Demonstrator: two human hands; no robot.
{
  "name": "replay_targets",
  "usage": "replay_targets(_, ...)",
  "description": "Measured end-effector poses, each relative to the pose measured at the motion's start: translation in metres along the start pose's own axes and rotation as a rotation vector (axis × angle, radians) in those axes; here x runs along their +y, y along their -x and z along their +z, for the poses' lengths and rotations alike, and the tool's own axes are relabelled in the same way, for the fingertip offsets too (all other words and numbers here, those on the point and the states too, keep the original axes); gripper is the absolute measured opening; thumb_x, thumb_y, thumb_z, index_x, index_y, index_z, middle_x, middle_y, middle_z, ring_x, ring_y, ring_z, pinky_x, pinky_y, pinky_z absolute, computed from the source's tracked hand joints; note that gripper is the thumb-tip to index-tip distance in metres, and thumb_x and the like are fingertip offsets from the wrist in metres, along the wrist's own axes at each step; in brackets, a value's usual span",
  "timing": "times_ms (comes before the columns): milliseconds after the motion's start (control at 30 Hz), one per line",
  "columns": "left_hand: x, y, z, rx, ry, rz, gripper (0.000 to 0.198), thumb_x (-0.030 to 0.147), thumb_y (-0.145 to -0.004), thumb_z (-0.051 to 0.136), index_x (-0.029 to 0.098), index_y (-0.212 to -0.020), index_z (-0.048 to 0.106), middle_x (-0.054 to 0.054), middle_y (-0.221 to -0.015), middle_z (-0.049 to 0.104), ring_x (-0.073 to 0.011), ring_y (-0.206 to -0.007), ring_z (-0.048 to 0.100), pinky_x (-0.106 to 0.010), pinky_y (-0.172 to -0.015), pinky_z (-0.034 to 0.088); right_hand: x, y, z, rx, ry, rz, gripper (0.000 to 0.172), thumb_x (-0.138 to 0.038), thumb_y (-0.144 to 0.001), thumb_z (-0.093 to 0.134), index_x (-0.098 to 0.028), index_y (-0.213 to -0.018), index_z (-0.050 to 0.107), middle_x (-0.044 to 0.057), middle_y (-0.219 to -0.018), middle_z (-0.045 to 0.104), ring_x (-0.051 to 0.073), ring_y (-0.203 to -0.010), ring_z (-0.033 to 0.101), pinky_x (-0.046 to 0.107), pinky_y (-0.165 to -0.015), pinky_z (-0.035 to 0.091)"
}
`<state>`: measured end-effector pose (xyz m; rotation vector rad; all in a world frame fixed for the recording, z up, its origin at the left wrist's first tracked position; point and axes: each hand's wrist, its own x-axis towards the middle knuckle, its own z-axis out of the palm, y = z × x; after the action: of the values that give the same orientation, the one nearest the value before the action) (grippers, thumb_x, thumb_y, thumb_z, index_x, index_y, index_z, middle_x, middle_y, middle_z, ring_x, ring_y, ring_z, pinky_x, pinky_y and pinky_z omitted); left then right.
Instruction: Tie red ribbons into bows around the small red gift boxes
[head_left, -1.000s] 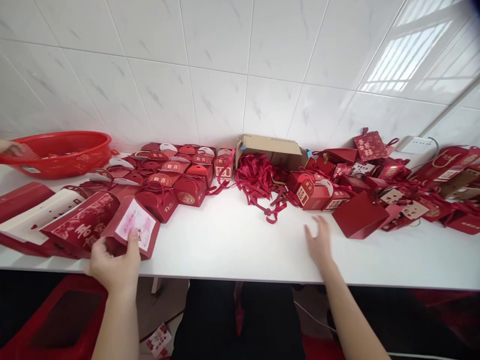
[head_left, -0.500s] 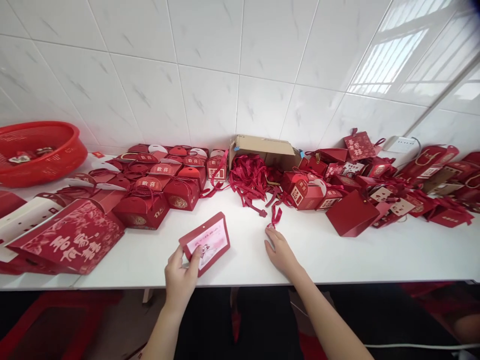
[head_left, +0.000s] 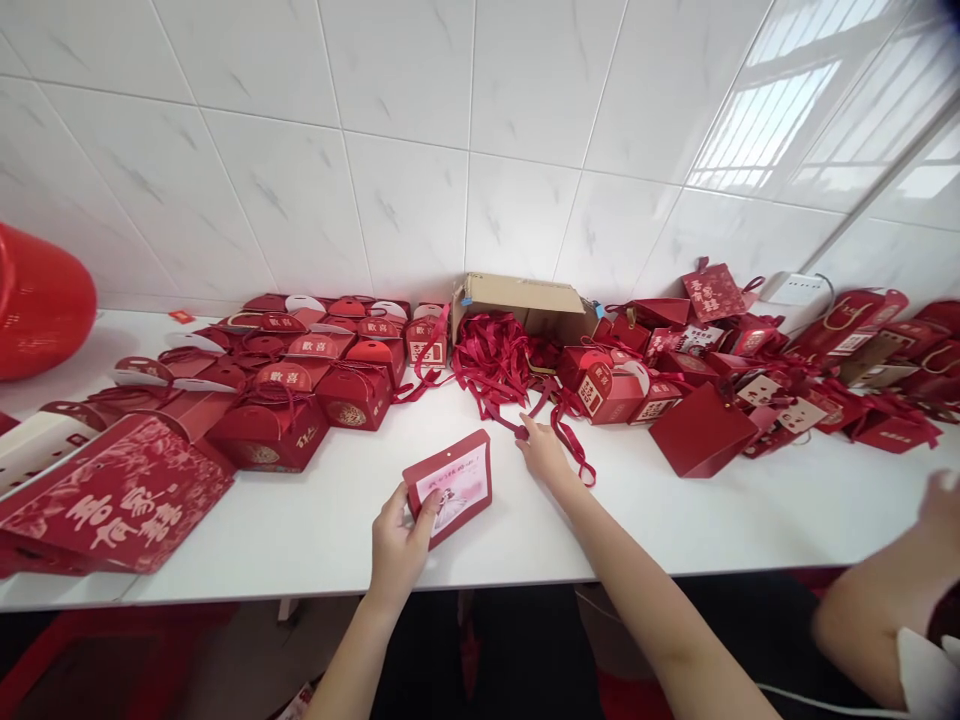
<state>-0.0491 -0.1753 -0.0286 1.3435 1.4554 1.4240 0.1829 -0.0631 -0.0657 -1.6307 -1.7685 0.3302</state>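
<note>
Pinching a small red gift box [head_left: 450,490] at its left side, the left hand [head_left: 401,540] has its thumb over the pink picture, near the front edge of the white table [head_left: 300,540]. To its right, the right hand [head_left: 546,455] touches loose red ribbon [head_left: 513,428] trailing from a heap before a cardboard carton [head_left: 525,292]; I cannot tell whether its fingertips are closed. Red boxes [head_left: 270,440] crowd the left, more on the right.
</note>
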Motion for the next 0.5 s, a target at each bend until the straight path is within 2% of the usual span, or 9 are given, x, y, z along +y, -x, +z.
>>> replay_targets(167,-0.004,-0.002,0.000,-0.029,-0.037,0.003,0.035,0.045,-0.081,0.060,0.018,-0.102,0.061,-0.008,-0.095,0.070,-0.0257,-0.090,0.066,-0.035,-0.077,0.054,-0.004,0.007,-0.004,0.046,-0.158,0.070,0.029,-0.033,-0.092,0.053,-0.018,-0.117,0.056,0.008,-0.120,0.057,0.019,-0.101,0.060,0.040,-0.085,0.052)
replay_targets(233,-0.005,-0.003,0.002,0.009,-0.067,0.051,0.039,0.042,-0.082,0.059,0.019,-0.114,0.055,-0.010,-0.108,0.066,-0.0265,-0.101,0.062,-0.038,-0.085,0.051,-0.005,0.016,-0.013,0.078,-0.241,0.095,0.029,-0.033,-0.093,0.053,-0.018,-0.117,0.056,0.008,-0.120,0.057,0.020,-0.101,0.060,0.040,-0.085,0.052)
replay_targets(300,-0.004,-0.001,0.004,0.137,-0.140,0.188,0.056,0.036,-0.080,0.064,0.020,-0.129,0.043,-0.014,-0.128,0.053,-0.0294,-0.120,0.050,-0.043,-0.098,0.043,-0.005,0.025,-0.022,0.103,-0.321,0.124,0.027,-0.033,-0.093,0.051,-0.019,-0.116,0.057,0.008,-0.120,0.058,0.019,-0.100,0.060,0.039,-0.085,0.052)
replay_targets(367,-0.001,0.006,0.004,0.305,-0.223,0.376,0.072,0.028,-0.074,0.070,0.021,-0.136,0.034,-0.017,-0.139,0.038,-0.0324,-0.132,0.034,-0.048,-0.105,0.034,-0.006,0.034,-0.030,0.117,-0.403,0.155,0.026,-0.034,-0.093,0.051,-0.017,-0.110,0.059,0.008,-0.110,0.063,0.017,-0.091,0.062,0.035,-0.077,0.054)
replay_targets(433,0.006,0.019,0.002,0.399,-0.240,0.540,0.067,0.019,-0.071,0.072,0.022,-0.130,0.039,-0.015,-0.133,0.041,-0.0326,-0.128,0.036,-0.049,-0.102,0.035,-0.009,0.047,-0.036,0.126,-0.484,0.181,0.028,-0.037,-0.093,0.050,-0.013,-0.102,0.061,0.008,-0.091,0.068,0.016,-0.076,0.065,0.031,-0.065,0.055)
replay_targets(500,0.017,0.036,0.003,0.315,-0.188,0.673,0.047,0.010,-0.071,0.069,0.025,-0.112,0.051,-0.009,-0.109,0.052,-0.0276,-0.109,0.049,-0.044,-0.092,0.042,-0.017,0.063,-0.042,0.144,-0.558,0.189,0.032,-0.040,-0.092,0.048,-0.011,-0.095,0.061,0.008,-0.078,0.069,0.016,-0.065,0.064,0.028,-0.056,0.052)
